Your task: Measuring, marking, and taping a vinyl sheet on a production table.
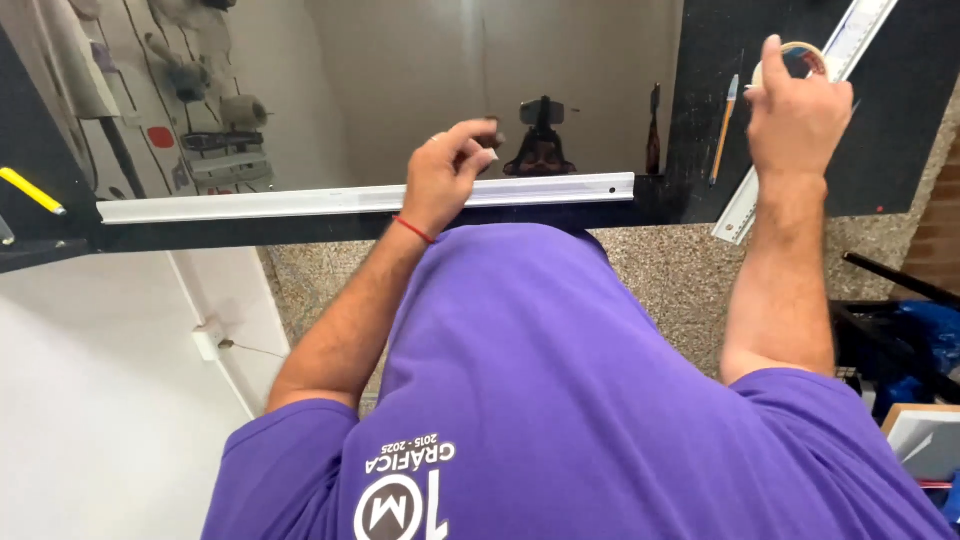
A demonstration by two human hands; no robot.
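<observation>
Nearest the camera is the person's purple shirt [560, 400], filling the lower middle of the view, with both bare forearms reaching away from it toward a dark surface [900, 110]. Below the surface edge lies a speckled floor [660, 270], and a white wall [90, 390] takes up the lower left.

Along the near edge of the surface runs a long white rail [250, 203], set on the border of a large mirror sheet [400, 80] that lies flat and reflects a room. The left hand [450, 175], a red cord on its wrist, rests over the rail. Its fingers are pinched shut on a small pale piece [492, 150], held just above the mirror; what the piece is cannot be told.

Farther off and to the right, the right hand [798, 105] is up over the dark surface, its grip closed around a tape roll [793, 55], thumb raised. Just beside it a pencil [724, 128] lies on the surface, and a long white ruler [800, 125] runs slantwise under the hand. A dark tool [654, 130] lies at the mirror's right edge. A yellow pencil [30, 190] lies far left.
</observation>
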